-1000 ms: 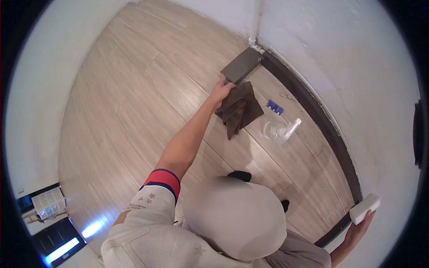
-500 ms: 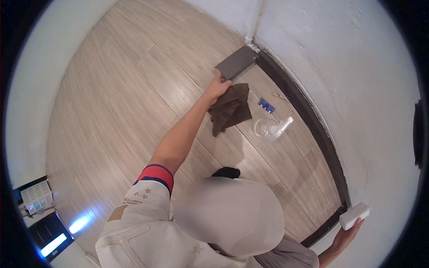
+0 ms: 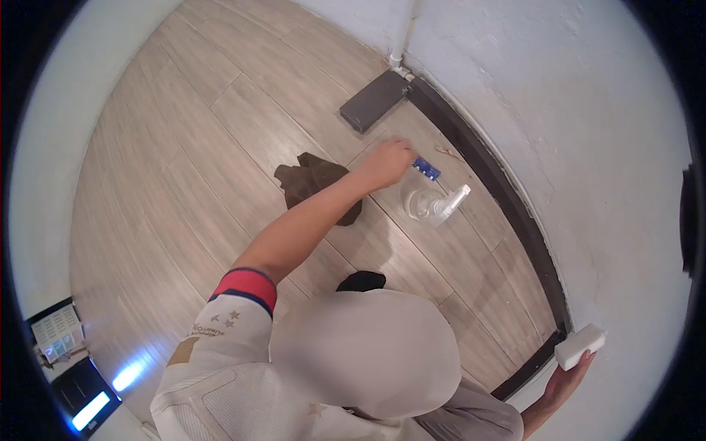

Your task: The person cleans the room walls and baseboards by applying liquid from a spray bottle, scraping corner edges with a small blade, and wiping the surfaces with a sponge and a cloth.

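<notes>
My left hand (image 3: pixel 391 160) is above the floor beside a small blue packet (image 3: pixel 426 168). Its fingers are blurred, so I cannot see whether they touch the packet. A crumpled dark brown cloth (image 3: pixel 312 176) lies on the floor, partly hidden under my left forearm. Close to the packet stands a clear spray bottle (image 3: pixel 421 205) with a whitish trigger head. Low on the right, my right hand (image 3: pixel 566 382) grips a white sponge block (image 3: pixel 581 345) near the wall; the sponge appears to rest against it.
A dark grey board (image 3: pixel 375 101) lies by the corner, below a white pipe (image 3: pixel 399 44). Dark baseboard (image 3: pixel 500 169) runs along the white wall (image 3: pixel 573 147). A small tan scrap (image 3: pixel 447 151) sits near it. A black shoe (image 3: pixel 362 281) shows beside the cap (image 3: pixel 368 353).
The brown cloth has shifted left and is out of my left hand, which has moved right toward the blue packet. My right hand keeps its hold on the sponge. The view has shifted slightly.
</notes>
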`<action>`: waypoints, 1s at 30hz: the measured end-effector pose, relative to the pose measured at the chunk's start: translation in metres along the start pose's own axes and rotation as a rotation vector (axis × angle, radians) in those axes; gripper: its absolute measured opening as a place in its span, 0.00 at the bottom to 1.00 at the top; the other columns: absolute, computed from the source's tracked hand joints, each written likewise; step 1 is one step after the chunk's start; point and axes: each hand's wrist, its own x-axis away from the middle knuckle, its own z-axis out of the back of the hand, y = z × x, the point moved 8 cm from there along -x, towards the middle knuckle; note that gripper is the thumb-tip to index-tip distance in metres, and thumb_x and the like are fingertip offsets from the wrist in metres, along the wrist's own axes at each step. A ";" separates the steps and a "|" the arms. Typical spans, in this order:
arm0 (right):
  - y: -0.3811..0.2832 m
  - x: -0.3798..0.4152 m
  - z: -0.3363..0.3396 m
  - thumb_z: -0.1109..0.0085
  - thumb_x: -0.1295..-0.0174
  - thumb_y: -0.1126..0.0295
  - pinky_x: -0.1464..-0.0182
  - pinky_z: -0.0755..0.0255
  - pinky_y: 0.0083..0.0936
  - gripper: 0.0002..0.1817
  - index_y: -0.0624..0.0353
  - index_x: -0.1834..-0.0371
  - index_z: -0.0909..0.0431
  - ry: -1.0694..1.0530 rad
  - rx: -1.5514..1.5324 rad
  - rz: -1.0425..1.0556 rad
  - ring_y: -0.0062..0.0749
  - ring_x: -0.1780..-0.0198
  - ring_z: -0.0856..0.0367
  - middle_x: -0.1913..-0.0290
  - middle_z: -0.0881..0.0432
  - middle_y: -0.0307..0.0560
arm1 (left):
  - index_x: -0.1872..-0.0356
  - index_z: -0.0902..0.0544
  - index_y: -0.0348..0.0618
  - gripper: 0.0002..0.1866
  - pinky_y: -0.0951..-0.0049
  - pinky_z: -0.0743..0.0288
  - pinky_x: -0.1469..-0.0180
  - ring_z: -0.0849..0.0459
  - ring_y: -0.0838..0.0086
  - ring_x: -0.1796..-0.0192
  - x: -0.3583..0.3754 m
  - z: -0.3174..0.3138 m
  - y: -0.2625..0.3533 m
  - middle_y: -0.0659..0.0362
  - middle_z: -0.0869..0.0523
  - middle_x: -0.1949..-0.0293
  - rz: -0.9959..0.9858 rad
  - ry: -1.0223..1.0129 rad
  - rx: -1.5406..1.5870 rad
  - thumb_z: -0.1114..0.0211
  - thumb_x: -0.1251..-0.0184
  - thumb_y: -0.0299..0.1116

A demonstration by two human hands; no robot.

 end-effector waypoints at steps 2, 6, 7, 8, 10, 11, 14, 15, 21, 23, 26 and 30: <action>-0.002 -0.002 -0.004 0.48 0.28 0.50 0.29 0.41 0.42 0.39 0.56 0.21 0.50 -0.040 -0.002 0.018 0.40 0.28 0.37 0.27 0.38 0.50 | 0.50 0.16 0.44 0.18 0.56 0.27 0.42 0.23 0.57 0.43 -0.024 -0.015 0.019 0.55 0.18 0.52 -0.137 0.129 0.050 0.29 0.42 0.37; -0.009 0.001 -0.006 0.47 0.29 0.51 0.28 0.44 0.42 0.40 0.57 0.21 0.49 0.008 0.023 0.026 0.41 0.27 0.39 0.27 0.38 0.51 | 0.51 0.17 0.43 0.19 0.59 0.27 0.41 0.22 0.57 0.44 -0.045 -0.054 0.036 0.56 0.18 0.52 -0.226 -0.019 -0.084 0.29 0.43 0.36; -0.008 0.002 -0.004 0.46 0.30 0.51 0.27 0.46 0.42 0.40 0.58 0.22 0.49 0.033 0.027 0.017 0.42 0.26 0.40 0.27 0.39 0.52 | 0.51 0.17 0.42 0.19 0.60 0.27 0.41 0.22 0.57 0.44 -0.047 -0.064 0.035 0.56 0.19 0.52 -0.235 -0.112 -0.102 0.29 0.44 0.36; -0.008 0.002 -0.002 0.46 0.30 0.51 0.27 0.46 0.42 0.40 0.58 0.21 0.49 0.049 0.025 0.011 0.42 0.26 0.40 0.27 0.39 0.52 | 0.52 0.18 0.42 0.18 0.60 0.27 0.41 0.22 0.57 0.44 -0.049 -0.065 0.034 0.56 0.19 0.52 -0.242 -0.098 -0.108 0.29 0.43 0.36; -0.005 0.006 0.003 0.46 0.30 0.51 0.27 0.46 0.43 0.40 0.58 0.21 0.49 0.083 0.020 -0.009 0.42 0.26 0.41 0.27 0.39 0.52 | 0.52 0.18 0.43 0.17 0.60 0.26 0.42 0.21 0.58 0.44 -0.050 -0.069 0.032 0.55 0.19 0.51 -0.260 -0.078 -0.122 0.30 0.43 0.35; -0.002 0.006 0.006 0.46 0.30 0.51 0.27 0.46 0.43 0.40 0.58 0.21 0.49 0.088 0.015 -0.011 0.42 0.26 0.40 0.26 0.39 0.52 | 0.53 0.18 0.43 0.17 0.59 0.25 0.43 0.21 0.58 0.45 -0.051 -0.070 0.028 0.55 0.19 0.52 -0.231 -0.058 -0.113 0.30 0.42 0.35; 0.005 0.003 0.014 0.46 0.29 0.50 0.28 0.45 0.42 0.40 0.58 0.21 0.50 0.081 0.008 -0.015 0.41 0.27 0.39 0.27 0.39 0.52 | 0.54 0.18 0.42 0.14 0.60 0.24 0.46 0.18 0.59 0.48 -0.052 -0.067 0.009 0.54 0.17 0.56 -0.106 -0.019 -0.028 0.31 0.42 0.31; 0.006 0.001 0.015 0.46 0.29 0.49 0.28 0.43 0.41 0.40 0.57 0.21 0.50 0.067 0.008 -0.014 0.40 0.27 0.39 0.27 0.39 0.51 | 0.54 0.19 0.42 0.14 0.61 0.23 0.47 0.17 0.60 0.49 -0.055 -0.058 0.002 0.53 0.16 0.58 -0.045 -0.017 0.038 0.32 0.41 0.30; 0.002 0.003 0.003 0.45 0.30 0.50 0.28 0.44 0.42 0.41 0.58 0.21 0.50 0.090 0.034 -0.045 0.42 0.27 0.39 0.27 0.39 0.53 | 0.48 0.18 0.41 0.15 0.67 0.22 0.53 0.12 0.68 0.59 -0.070 0.027 -0.076 0.52 0.11 0.59 0.084 0.470 0.751 0.37 0.37 0.24; 0.002 0.002 0.001 0.45 0.30 0.52 0.27 0.45 0.42 0.41 0.59 0.21 0.51 0.080 0.035 -0.047 0.43 0.27 0.39 0.27 0.39 0.54 | 0.49 0.18 0.41 0.12 0.69 0.22 0.55 0.15 0.75 0.59 -0.080 0.049 -0.109 0.57 0.11 0.59 0.228 0.501 1.000 0.37 0.32 0.26; 0.007 -0.004 0.006 0.45 0.30 0.52 0.27 0.45 0.42 0.41 0.59 0.21 0.51 0.059 0.027 -0.048 0.43 0.27 0.39 0.26 0.39 0.54 | 0.50 0.20 0.41 0.09 0.72 0.21 0.56 0.18 0.77 0.59 -0.104 0.067 -0.146 0.60 0.14 0.59 0.253 0.487 1.075 0.40 0.28 0.29; 0.011 -0.004 0.011 0.45 0.30 0.51 0.27 0.45 0.42 0.41 0.59 0.21 0.51 0.098 0.021 -0.059 0.43 0.27 0.39 0.27 0.39 0.54 | 0.47 0.22 0.42 0.12 0.75 0.21 0.53 0.20 0.79 0.60 -0.124 0.063 -0.161 0.62 0.18 0.57 0.369 0.288 1.272 0.40 0.25 0.35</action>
